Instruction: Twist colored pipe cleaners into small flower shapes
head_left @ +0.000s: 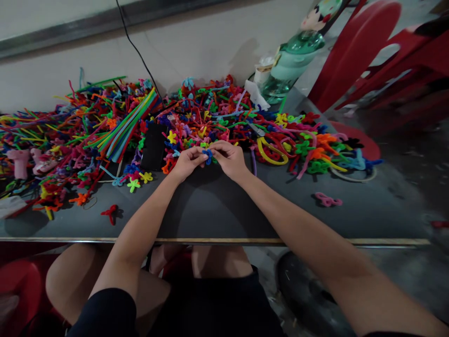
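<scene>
A small blue pipe-cleaner flower (208, 157) is pinched between my two hands, just above the front of the craft pile. My left hand (189, 163) grips its left side with thumb and fingertips. On the other side, my right hand (229, 158) holds it the same way, fingers closed. Part of the flower is hidden behind the fingertips. Close to my left hand lie a black phone (153, 146) and a yellow flower (146, 177). Right of my right hand rest yellow-handled scissors (271, 150) among the coloured pieces.
A heap of coloured pipe cleaners (84, 135) runs along the wall. A bundle of straight ones (129, 126) leans on it. Loose on the grey table (217, 210) are a red piece (110, 214) and a pink piece (328, 200). A green bottle (289, 70) stands behind, near red chairs (358, 47).
</scene>
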Demonstrator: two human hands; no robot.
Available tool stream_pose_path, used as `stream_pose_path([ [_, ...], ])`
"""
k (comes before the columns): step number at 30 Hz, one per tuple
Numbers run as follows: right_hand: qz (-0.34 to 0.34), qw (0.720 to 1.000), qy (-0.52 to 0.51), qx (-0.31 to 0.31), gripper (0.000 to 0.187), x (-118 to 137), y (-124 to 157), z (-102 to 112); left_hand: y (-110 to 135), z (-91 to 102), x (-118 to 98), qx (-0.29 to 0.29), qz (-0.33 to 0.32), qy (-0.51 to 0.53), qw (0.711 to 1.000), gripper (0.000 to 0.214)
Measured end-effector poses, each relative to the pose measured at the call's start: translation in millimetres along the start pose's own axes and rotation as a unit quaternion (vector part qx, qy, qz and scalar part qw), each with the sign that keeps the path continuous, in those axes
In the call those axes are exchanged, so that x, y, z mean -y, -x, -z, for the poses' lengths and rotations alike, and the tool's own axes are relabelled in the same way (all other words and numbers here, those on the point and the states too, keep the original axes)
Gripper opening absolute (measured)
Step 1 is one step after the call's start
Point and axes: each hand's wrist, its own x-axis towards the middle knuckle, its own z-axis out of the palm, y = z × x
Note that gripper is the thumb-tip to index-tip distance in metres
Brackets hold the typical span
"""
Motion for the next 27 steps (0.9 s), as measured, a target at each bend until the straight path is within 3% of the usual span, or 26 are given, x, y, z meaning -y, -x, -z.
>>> stream_pose_path([
  [8, -0.005, 0.999, 0.051, 0.011, 0.018, 3.9, 3.7, 0.8, 4.1, -13.8, -4.9, -0.103, -0.014, 0.001, 0.995, 0.033],
  [20, -0.009, 0.998, 0.059, 0.016, 0.015, 3.9, 0.8, 0.8, 5.9, -24.7, -7.3, -0.210, -0.003, -0.001, 0.978, 0.028],
  [27, 0.016, 0.995, 0.099, -0.012, 0.013, 12.3, 3.4, -0.4, 7.3, -27.4, -4.9, -0.191, 0.015, -0.023, 0.981, 0.032],
])
